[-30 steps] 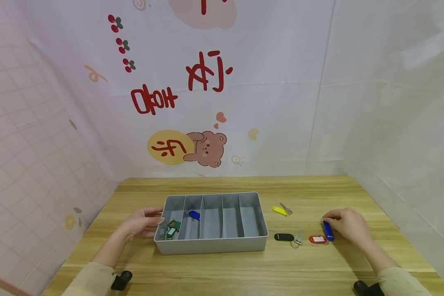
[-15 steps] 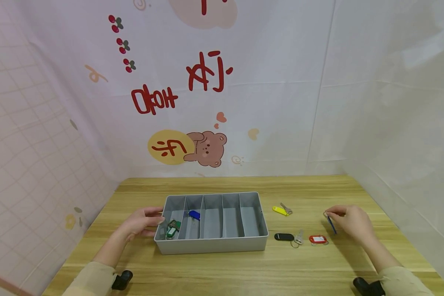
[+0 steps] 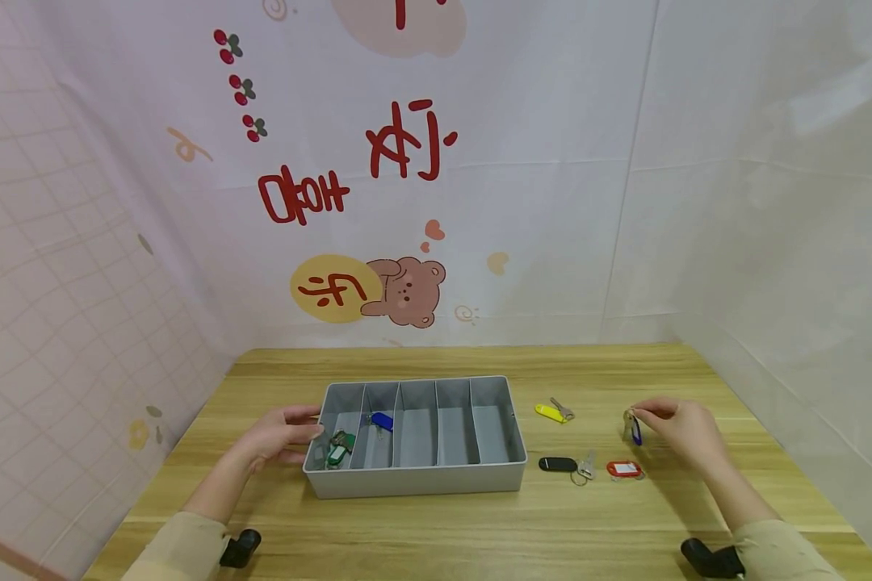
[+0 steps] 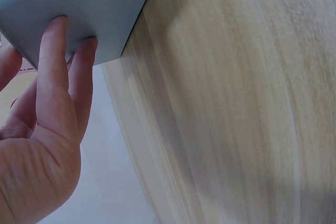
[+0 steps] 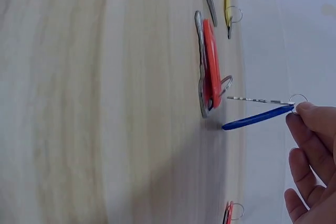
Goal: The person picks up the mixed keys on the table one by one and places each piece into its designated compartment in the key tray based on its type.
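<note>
The left hand, its fingers loosely extended, touches the end of the gray tray, while the right hand pinches a blue key tag by its ring, above the surface near a red key tag.

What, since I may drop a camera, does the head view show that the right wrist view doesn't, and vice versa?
Only the head view: the grey rectangular plastic tray, a green plastic tag and blue plastic tag inside it, the left hand and the black oblong plastic tag.
Only the right wrist view: a second red plastic tag, at the bottom edge.
Both: a yellow oblong plastic tag, a red oblong plastic tag, and the right hand holding a blue oblong plastic tag.
</note>
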The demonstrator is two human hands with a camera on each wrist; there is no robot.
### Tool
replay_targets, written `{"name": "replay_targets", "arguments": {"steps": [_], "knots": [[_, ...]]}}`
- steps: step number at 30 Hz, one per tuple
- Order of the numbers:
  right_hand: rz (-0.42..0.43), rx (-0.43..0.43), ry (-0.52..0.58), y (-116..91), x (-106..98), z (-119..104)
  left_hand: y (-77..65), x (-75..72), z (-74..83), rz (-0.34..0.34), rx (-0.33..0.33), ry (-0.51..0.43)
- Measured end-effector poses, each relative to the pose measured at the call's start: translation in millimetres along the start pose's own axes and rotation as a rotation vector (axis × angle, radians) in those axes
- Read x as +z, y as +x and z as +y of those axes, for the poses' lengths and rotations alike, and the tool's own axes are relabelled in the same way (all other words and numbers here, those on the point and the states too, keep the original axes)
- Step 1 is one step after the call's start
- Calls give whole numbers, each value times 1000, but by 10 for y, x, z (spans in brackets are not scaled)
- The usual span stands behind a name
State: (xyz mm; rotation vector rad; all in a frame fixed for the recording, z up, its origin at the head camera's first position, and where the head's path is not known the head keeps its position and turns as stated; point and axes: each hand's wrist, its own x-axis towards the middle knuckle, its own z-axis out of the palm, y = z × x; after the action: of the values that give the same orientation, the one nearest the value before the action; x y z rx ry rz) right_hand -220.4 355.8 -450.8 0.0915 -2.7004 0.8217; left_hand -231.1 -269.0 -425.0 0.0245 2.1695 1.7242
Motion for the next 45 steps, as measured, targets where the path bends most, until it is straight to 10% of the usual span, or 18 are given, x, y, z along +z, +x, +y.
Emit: {"name": "replay_targets", "arguments": {"steps": [45], "knots": [[-19,9,280,111,343,-879,0,11,-3,22,-4,11]]}}
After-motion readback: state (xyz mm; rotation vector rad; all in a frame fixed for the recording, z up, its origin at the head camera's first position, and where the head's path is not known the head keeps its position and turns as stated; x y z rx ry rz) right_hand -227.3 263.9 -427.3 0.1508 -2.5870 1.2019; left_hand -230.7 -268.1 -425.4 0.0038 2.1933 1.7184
